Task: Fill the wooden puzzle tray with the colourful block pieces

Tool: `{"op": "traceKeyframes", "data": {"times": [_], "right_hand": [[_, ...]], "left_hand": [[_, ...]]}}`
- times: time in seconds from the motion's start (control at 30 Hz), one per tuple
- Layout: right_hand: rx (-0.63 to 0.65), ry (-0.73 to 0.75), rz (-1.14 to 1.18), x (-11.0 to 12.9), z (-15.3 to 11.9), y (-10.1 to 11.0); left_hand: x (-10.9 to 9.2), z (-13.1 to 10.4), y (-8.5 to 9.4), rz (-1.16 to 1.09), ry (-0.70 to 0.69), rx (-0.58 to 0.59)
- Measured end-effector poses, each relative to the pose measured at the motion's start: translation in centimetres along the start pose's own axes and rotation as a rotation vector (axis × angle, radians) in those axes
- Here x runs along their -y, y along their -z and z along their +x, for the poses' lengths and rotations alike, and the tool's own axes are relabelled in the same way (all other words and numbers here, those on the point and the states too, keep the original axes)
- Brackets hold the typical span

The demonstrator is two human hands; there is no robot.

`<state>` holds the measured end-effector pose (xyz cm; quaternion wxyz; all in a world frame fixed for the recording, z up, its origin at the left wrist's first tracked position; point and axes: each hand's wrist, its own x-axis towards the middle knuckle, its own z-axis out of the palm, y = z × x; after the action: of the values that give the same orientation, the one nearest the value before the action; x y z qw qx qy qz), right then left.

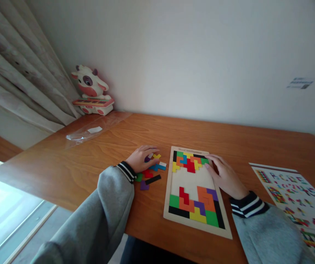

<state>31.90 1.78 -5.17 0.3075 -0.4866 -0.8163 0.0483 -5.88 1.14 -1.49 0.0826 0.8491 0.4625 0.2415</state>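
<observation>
A wooden puzzle board (192,181) lies on the table, with coloured block pieces set along its top and bottom and bare wood across its middle. My right hand (225,178) rests at the board's upper right edge, thumb and fingers apart, fingertips by a green piece (204,161). To the left of the board, my left hand (143,158) reaches over a pile of loose pieces, its thumb spread from the fingers. Around it lie a black bar (153,179), a purple piece (144,185), a blue piece (157,167) and a yellow piece (156,156). The fingers partly cover other pieces.
A printed sheet of coloured patterns (295,201) lies at the right. Clear plastic packaging (91,132) lies at the back left, near a cow-shaped toy keyboard (93,91). Behind the wooden table (146,128) stands a white wall, with a curtain (22,69) at the left.
</observation>
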Motion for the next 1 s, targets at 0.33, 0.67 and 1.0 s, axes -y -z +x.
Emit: {"op": "traceKeyframes", "data": {"times": [0.33, 0.67, 1.0], "right_hand": [[-0.01, -0.013, 0.007, 0.4, -0.2, 0.0], [-0.033, -0.016, 0.007, 1.5, -0.2, 0.9], [0.278, 0.287, -0.013, 13.6, 3.6, 0.2]], "left_hand": [[2.1, -1.3, 1.2, -0.073, -0.153, 0.054], [0.9, -1.1, 2.7, -0.092, -0.182, 0.034], [1.8, -1.7, 2.5, -0.193, -0.219, 0.086]]}}
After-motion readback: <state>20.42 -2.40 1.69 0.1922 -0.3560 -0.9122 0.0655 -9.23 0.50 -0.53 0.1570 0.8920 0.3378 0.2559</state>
